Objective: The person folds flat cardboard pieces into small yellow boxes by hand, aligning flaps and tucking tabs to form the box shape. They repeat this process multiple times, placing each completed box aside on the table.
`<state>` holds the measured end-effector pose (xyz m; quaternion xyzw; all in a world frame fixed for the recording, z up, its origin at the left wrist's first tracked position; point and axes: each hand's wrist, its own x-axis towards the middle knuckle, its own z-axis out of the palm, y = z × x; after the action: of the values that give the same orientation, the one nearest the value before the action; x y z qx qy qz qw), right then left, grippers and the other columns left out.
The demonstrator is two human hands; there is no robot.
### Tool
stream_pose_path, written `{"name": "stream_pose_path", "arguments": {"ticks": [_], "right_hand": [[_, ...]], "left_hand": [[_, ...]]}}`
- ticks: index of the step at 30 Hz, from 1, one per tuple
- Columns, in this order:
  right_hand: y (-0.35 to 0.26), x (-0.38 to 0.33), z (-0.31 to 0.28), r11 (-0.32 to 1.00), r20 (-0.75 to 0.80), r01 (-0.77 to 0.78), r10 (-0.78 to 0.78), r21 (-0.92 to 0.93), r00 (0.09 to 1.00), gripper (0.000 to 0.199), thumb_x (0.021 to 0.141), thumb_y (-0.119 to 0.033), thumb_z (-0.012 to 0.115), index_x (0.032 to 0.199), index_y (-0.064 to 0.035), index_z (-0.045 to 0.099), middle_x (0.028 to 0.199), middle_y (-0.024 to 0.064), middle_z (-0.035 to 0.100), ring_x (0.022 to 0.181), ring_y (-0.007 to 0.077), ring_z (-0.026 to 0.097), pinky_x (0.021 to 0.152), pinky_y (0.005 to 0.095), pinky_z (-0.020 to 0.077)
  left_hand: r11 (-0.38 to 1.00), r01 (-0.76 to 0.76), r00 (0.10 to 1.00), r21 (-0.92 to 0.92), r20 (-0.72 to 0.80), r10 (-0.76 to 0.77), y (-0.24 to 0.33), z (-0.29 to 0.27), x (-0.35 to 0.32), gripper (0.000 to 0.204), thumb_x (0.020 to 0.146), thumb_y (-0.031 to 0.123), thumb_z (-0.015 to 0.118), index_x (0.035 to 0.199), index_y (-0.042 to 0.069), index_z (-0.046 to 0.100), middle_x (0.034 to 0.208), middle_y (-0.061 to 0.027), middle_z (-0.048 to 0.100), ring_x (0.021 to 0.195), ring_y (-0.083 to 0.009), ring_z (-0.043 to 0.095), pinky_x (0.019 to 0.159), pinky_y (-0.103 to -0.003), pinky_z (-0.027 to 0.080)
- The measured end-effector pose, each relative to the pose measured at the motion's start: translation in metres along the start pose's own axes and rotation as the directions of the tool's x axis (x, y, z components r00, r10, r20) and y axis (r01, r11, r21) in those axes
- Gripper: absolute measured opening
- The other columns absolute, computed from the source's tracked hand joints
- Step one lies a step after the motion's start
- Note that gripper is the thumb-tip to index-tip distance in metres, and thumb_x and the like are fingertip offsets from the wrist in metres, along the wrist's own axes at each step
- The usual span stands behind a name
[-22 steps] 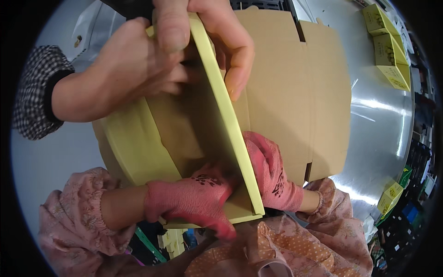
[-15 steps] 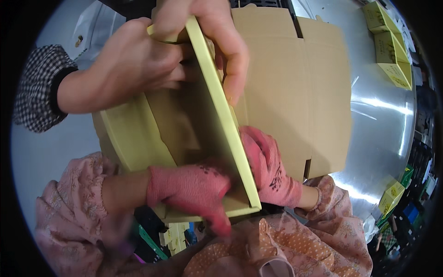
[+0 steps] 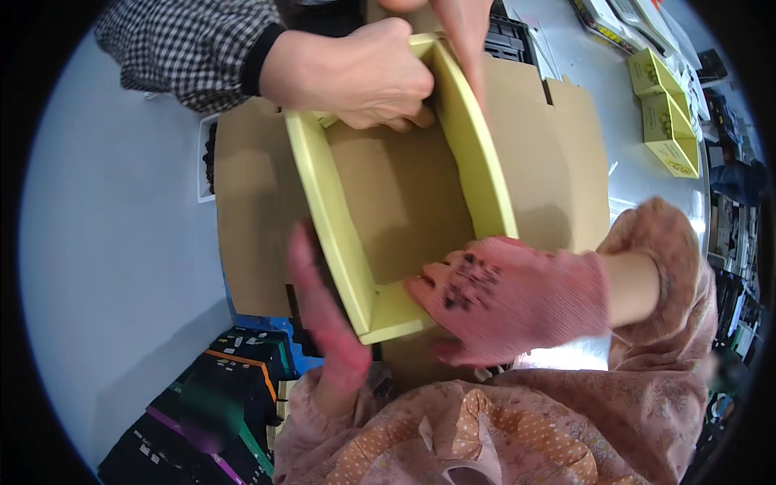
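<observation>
Yellow box (image 3: 338, 230), open at the top and brown across its inner bottom, at the middle of the view, its near end toward the wearer. Nearest, along the lower edge, is the wearer's pink floral clothing (image 3: 550, 420), trimmed with an orange dotted band. To the lower left stand black cases (image 3: 234, 384) marked with coloured stripes. The left hand (image 3: 330, 323), in a pink glove, lies along the outer side of the box's left wall; it is blurred, and whether its fingers press on the wall cannot be told. The right hand (image 3: 517, 299), gloved alike, covers the near right corner: its fingers lie close together over the near wall, with the thumb apart on the outside; whether they are clamped there cannot be told. Brown cardboard (image 3: 558, 162) shows on both sides of the box. At the far end, a co-worker's bare hand (image 3: 364, 77), below a checked sleeve (image 3: 194, 48), reaches inside with fingers curled; another bare hand (image 3: 465, 40) is at the far right wall. Left of the cardboard is a white tray (image 3: 203, 174) with dark contents. Beyond lie a black crate (image 3: 509, 40) and, at right on a metal table (image 3: 558, 28), small yellow cartons (image 3: 672, 158).
</observation>
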<state>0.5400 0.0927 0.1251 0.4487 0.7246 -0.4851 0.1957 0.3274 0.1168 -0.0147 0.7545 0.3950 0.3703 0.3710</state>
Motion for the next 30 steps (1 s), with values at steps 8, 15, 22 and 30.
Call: {"name": "stream_pose_path", "arguments": {"ticks": [8,15,22,30], "right_hand": [[0.027,0.059,-0.009,0.947,0.344,-0.093,-0.02,0.307,0.939,0.103,0.064,-0.041,0.066,0.152,-0.0108,0.022,0.156,0.0228,0.017,0.144,0.0402,0.019,0.113,0.0497,0.0271],[0.019,0.084,-0.047,0.996,0.634,-0.031,-0.029,0.085,0.772,0.1,0.067,-0.041,0.07,0.149,-0.005,0.025,0.15,0.0213,0.027,0.138,0.0374,0.031,0.111,0.0474,0.0321],[0.007,0.07,-0.039,1.0,0.395,-0.012,0.015,-0.008,0.918,0.06,0.068,-0.03,0.069,0.119,-0.0013,0.056,0.127,0.0162,0.053,0.122,0.0348,0.05,0.1,0.0449,0.0417],[0.046,-0.021,0.114,0.808,-0.811,0.576,0.415,0.121,-0.411,0.063,0.097,-0.042,0.047,0.143,-0.001,0.033,0.14,0.0155,0.042,0.129,0.027,0.042,0.113,0.0431,0.0279]], "left_hand": [[0.597,0.446,0.894,-0.666,0.297,-0.337,0.01,0.025,0.004,0.045,0.094,0.031,0.046,0.125,-0.001,0.048,0.115,-0.0133,0.056,0.104,-0.0244,0.054,0.092,-0.041,0.043],[0.591,0.453,0.891,-0.668,0.321,-0.32,0.014,0.026,0.009,0.049,0.098,0.033,0.04,0.133,-0.001,0.042,0.126,-0.014,0.05,0.113,-0.0248,0.05,0.099,-0.039,0.039],[0.638,0.363,0.931,-0.679,0.235,-0.279,0.024,0.02,0.019,0.054,0.101,0.035,0.034,0.141,-0.001,0.036,0.137,-0.0147,0.045,0.123,-0.0253,0.046,0.105,-0.038,0.036],[0.82,0.045,0.987,-0.57,-0.102,-0.125,-0.005,0.002,0.019,0.066,0.103,0.042,0.027,0.152,0.001,0.012,0.158,-0.0146,0.016,0.146,-0.0271,0.017,0.12,-0.04,0.011]]}}
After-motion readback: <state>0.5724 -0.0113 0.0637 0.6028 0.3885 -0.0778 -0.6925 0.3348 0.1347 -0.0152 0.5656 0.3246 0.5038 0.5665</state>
